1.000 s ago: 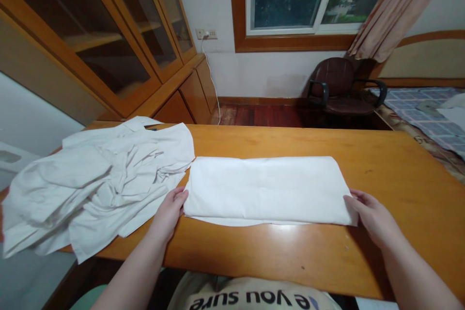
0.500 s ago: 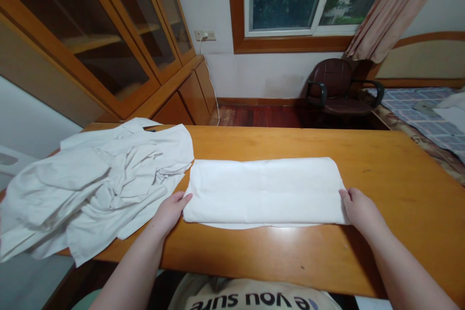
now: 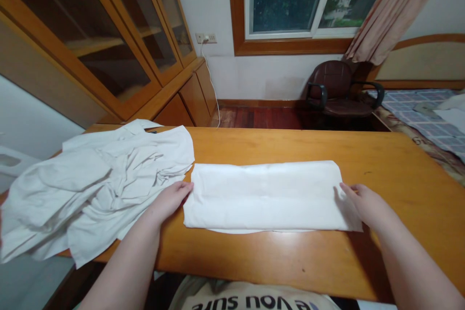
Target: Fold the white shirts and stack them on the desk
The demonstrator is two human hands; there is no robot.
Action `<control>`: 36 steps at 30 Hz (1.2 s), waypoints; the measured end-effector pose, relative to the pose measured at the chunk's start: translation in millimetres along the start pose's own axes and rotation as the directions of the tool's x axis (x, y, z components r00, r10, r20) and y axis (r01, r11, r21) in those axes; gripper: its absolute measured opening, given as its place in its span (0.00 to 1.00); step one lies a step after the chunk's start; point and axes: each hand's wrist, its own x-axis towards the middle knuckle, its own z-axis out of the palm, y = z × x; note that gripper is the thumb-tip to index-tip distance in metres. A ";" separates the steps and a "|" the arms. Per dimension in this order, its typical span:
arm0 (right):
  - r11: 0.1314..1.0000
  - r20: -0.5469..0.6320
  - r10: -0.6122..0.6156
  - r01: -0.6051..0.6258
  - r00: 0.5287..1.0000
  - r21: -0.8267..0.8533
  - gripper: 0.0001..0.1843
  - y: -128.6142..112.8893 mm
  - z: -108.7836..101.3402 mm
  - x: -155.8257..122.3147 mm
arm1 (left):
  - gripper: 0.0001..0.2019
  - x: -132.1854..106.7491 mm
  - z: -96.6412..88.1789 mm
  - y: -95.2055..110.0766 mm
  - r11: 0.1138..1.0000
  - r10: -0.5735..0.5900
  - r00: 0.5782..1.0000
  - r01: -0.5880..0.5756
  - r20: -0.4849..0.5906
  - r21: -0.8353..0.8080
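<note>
A: Folded cloth (image 3: 267, 196): where on the table (image 3: 399, 164) is it?
B: Near the table's front edge, about midway along, lying flat as a long white band.
A: And the hands?
B: Well apart, one at each end. The left hand (image 3: 169, 201) touches its left end with loose fingers. The right hand (image 3: 363, 203) rests flat on its right end. Neither grips.
A: Anything else?
B: A crumpled heap of white clothes (image 3: 98, 184) at the table's left end, just beside the cloth.

White folded cloth (image 3: 267, 196) on orange-brown table (image 3: 392, 164).
</note>
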 end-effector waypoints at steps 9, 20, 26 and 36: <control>0.998 -0.109 0.013 -0.007 0.994 0.063 0.31 -49.9 1.5 62.1 | 0.19 76.4 22.3 49.7 0.969 0.019 0.959 0.052 -0.284 0.242; 0.989 -0.284 0.109 -0.076 0.953 0.126 0.22 -57.2 20.2 59.1 | 0.13 86.1 45.1 53.3 0.928 0.131 0.892 0.043 -0.432 0.371; 0.993 -0.249 0.118 -0.113 0.961 0.035 0.22 -59.8 17.3 55.4 | 0.12 88.3 41.8 56.6 0.877 0.122 0.929 0.064 -0.349 0.476; 0.754 -0.403 -0.608 0.656 0.684 -0.022 0.25 -157.3 34.9 -17.1 | 0.20 36.7 100.1 138.9 0.696 0.550 0.820 -0.344 -0.159 0.631</control>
